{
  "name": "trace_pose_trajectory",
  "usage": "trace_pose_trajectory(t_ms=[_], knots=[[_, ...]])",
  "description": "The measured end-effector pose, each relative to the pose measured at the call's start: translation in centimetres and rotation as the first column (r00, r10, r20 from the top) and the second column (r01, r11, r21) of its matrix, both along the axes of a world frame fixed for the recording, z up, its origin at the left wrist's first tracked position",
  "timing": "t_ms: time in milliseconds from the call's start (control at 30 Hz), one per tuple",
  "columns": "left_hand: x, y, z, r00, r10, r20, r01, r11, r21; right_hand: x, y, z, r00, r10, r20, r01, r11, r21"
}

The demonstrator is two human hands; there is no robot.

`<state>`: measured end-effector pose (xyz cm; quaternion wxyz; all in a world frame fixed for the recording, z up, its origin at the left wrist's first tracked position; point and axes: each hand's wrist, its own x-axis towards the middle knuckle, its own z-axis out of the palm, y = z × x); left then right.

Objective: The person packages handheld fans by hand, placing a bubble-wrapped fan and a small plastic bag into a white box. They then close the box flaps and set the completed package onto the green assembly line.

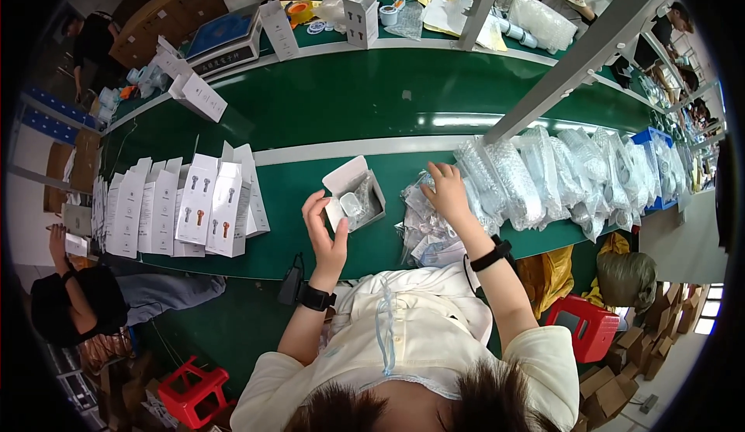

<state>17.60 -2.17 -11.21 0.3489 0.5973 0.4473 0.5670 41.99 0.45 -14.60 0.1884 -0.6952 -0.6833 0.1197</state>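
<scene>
An opened small white box (377,213) stands on the green bench in front of me, its lid flap raised. Inside lies a clear plastic-wrapped white item (351,204), its kind unclear. My left hand (327,239) is at the box's left side, fingers and thumb apart, close to a side flap; whether it presses on the flap is hard to tell. My right hand (448,196) reaches over a pile of small clear plastic packets (427,226), fingers spread and nothing visible in them. What the packets contain is too small to make out.
White printed cartons (194,203) stand in rows at left. Clear bubble-wrap bags (535,180) line the right, ending at a blue bin (656,141). A slanted metal post (570,63) crosses above the bench. Red stools (586,327) stand below; another person's hand (58,239) shows far left.
</scene>
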Motion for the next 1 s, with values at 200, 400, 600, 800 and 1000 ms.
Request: trace_pose_trajectory(t_ms=[200, 400, 600, 800, 1000], knots=[[0.3, 0.5, 2.2, 0.892, 0.067, -0.447, -0.049, 0.997, 0.051, 2.3, 2.2, -4.1, 0.99, 0.054, 0.131, 0.0, 0.924, -0.382], [0.0, 2.5, 2.0, 0.932, 0.09, -0.352, -0.148, 0.978, -0.144, 0.8, 1.1, 7.1, 0.711, -0.004, -0.703, 0.16, 0.975, 0.156], [-0.3, 3.2, 2.3, 0.928, 0.071, -0.367, -0.134, 0.98, -0.15, -7.1, 1.5, 10.6, 0.598, 0.769, -0.224, -0.35, 0.502, 0.791], [-0.6, 3.1, 1.9, 0.943, 0.066, -0.327, -0.123, 0.98, -0.156, -6.9, 3.6, 9.1, 0.454, 0.854, 0.254, -0.778, 0.241, 0.581], [-0.7, 3.1, 1.0, 0.962, 0.069, -0.264, -0.116, 0.979, -0.167, -6.1, 3.1, 9.5, 0.404, 0.889, 0.217, -0.91, 0.415, -0.004]])
